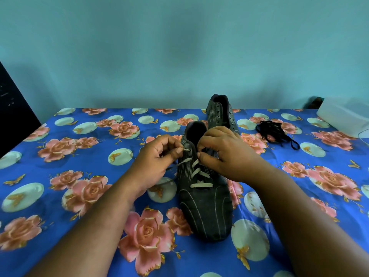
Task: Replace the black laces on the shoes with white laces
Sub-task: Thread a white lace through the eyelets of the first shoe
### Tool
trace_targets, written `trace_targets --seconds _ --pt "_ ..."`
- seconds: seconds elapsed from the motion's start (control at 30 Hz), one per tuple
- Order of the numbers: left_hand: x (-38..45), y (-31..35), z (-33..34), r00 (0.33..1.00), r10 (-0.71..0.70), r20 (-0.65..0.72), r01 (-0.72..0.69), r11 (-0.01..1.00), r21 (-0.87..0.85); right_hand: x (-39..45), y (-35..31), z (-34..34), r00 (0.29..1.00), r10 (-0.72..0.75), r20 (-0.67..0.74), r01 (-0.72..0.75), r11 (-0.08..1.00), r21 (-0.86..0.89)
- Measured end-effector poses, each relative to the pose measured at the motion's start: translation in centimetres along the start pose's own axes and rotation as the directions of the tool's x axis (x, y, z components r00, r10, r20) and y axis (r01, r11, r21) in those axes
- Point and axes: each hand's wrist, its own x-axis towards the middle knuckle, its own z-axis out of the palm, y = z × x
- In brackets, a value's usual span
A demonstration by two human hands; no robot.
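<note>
A dark grey striped fabric shoe point(205, 204) lies on a blue bedsheet printed with pink roses and pale circles point(79, 156), its toe toward the person and its opening away. A flat white lace point(199, 173) crosses its eyelets in three rows over the lower part of the tongue. The left hand point(157, 156) sits just beside the shoe's left collar, its thumb and forefinger curled and pinching the stiff tip of the white lace near the top eyelets; the slack of that end trails off down the left side of the shoe. The right hand point(223, 152) rests over the shoe's right side, fingers curled against the upper eyelet row, thumb pressed to the fabric; whether it holds the other lace end cannot be told. A second matching dark shoe point(219, 112) stands behind, unlaced. A loose heap of black laces point(275, 132) lies to its right, well apart from both hands.
</note>
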Motion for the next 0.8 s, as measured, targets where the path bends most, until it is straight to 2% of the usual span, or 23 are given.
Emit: trace_targets --seconds 0.1,0.2,0.33,0.47,0.6,0.7,0.8 --pt "0.1 0.2 -0.2 0.994 -0.112 0.016 0.113 0.991 -0.064 0.1 -0.5 0.4 0.998 0.053 -0.038 -0.051 0.998 0.046" --pt "0.2 0.6 -0.2 0.978 -0.205 -0.039 0.204 0.978 -0.044 0.3 -0.6 1.0 0.992 0.109 -0.068 -0.099 0.986 0.136" --pt "0.2 1.0 0.0 0.978 -0.207 -0.008 0.207 0.976 0.066 0.4 -0.6 1.2 0.987 0.151 -0.052 -0.14 0.975 0.171" --pt "0.1 1.5 0.2 0.975 -0.219 -0.022 0.219 0.975 -0.03 0.4 -0.4 1.3 0.985 0.172 -0.014 -0.165 0.966 0.197" --pt "0.1 1.4 -0.1 0.991 -0.124 -0.053 0.124 0.992 0.003 0.4 -0.2 1.5 0.987 0.16 -0.034 -0.144 0.948 0.283" --pt "0.1 1.4 -0.7 0.998 -0.014 -0.057 0.022 0.99 0.142 0.5 -0.3 1.4 0.983 0.177 -0.041 -0.157 0.942 0.295" --pt "0.0 1.4 -0.9 0.99 0.14 -0.036 -0.123 0.945 0.304 0.5 -0.3 1.3 0.987 0.142 -0.074 -0.118 0.958 0.261"
